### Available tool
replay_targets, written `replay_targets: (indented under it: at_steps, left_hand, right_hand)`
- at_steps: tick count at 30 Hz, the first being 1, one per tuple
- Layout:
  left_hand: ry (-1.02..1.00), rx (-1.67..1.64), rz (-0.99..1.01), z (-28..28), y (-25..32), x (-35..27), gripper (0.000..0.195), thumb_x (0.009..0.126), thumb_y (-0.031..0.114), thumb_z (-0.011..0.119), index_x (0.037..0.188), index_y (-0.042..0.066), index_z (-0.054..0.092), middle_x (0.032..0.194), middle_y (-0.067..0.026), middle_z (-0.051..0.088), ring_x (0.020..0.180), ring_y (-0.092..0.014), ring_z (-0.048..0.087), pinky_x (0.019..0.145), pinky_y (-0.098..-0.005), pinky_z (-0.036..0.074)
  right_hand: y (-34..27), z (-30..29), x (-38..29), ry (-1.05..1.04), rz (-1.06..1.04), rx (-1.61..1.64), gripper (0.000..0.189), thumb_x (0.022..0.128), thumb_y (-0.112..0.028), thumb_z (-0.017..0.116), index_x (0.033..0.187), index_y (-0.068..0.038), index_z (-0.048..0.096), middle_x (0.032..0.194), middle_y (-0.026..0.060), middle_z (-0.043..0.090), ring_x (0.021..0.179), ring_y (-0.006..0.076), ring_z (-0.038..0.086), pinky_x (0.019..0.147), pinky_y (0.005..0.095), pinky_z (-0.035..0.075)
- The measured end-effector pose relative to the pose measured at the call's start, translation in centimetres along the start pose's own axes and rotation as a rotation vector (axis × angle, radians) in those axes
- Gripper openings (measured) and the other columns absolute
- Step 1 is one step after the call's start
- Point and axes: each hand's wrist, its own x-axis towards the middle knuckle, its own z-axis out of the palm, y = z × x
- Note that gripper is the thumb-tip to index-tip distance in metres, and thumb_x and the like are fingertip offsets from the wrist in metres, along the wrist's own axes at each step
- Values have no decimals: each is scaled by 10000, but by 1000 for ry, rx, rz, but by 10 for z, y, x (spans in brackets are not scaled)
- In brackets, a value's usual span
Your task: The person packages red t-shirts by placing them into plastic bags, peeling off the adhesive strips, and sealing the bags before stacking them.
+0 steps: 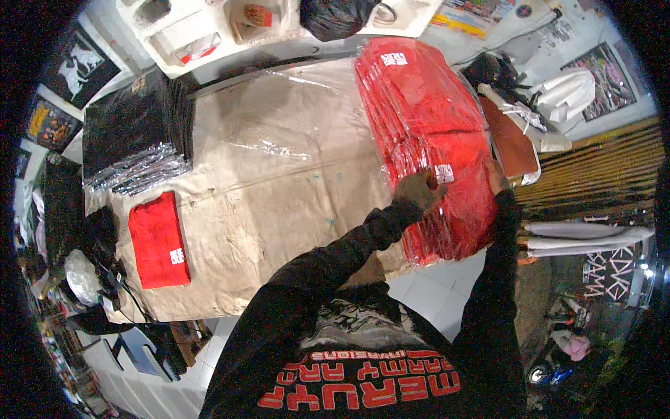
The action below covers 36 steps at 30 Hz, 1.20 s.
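Two piles of folded red shirts in clear plastic bags lie on the right end of a cloth-covered table. On the left edge of the near pile rests my left hand, its fingers by a white print. My right hand touches the opposite, right edge of that pile, partly hidden by the dark sleeve. Whether either hand grips a bag is unclear. The far pile adjoins the near one. A single folded red shirt, with no bag visible, lies at the table's left end.
Black bagged garments are stacked at the far left of the table. Cables and a dark device sit by its left edge. Behind stands a white shelf with a black plastic bag. A brown board borders the right side.
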Motion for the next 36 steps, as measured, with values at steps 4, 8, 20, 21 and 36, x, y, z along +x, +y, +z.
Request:
replay_targets:
  at_steps: [4, 8, 20, 21, 36]
  left_hand:
    - [136, -163, -82, 19, -29, 1, 508, 764, 463, 765, 971, 38, 580, 776, -121, 654, 747, -318, 667, 702, -447, 531]
    - [357, -282, -38, 11, -2, -31, 533, 748, 341, 795, 1098, 24, 548, 1071, -170, 609, 982, -355, 618, 849, -457, 495]
    - [436, 163, 703, 61, 4, 22, 784, 802, 354, 674, 1435, -22, 403, 1541, -269, 307, 1448, -522, 217, 1181, -647, 168]
    - [389, 127, 687, 58, 2, 17, 815, 806, 365, 670, 1456, -26, 371, 1546, -269, 300, 1447, -524, 217, 1180, -646, 174]
    - [366, 288, 880, -17, -61, -14, 631, 751, 266, 716, 1315, 54, 528, 1478, -232, 404, 1406, -464, 347, 1138, -572, 339]
  right_hand:
    - [18, 20, -6, 25, -83, -7, 442, 957, -341, 589, 1278, -38, 589, 1128, 163, 656, 1032, 311, 617, 950, 409, 460]
    - [10, 6, -4, -6, -67, 16, 493, 986, -394, 572, 1320, -31, 581, 1204, 187, 654, 1089, 340, 615, 988, 431, 451]
    - [-15, -1, -152, -20, 240, 687, 463, 1037, -302, 518, 1396, -11, 547, 1329, 132, 622, 1194, 263, 585, 1029, 377, 445]
    - [-18, -2, -160, -24, 240, 663, 461, 1039, -294, 515, 1400, -9, 545, 1335, 128, 619, 1199, 259, 583, 1031, 374, 445]
    - [-101, -32, -138, 119, 63, 309, 387, 1015, -230, 535, 1311, 14, 583, 1271, 118, 634, 1063, 178, 615, 916, 344, 489]
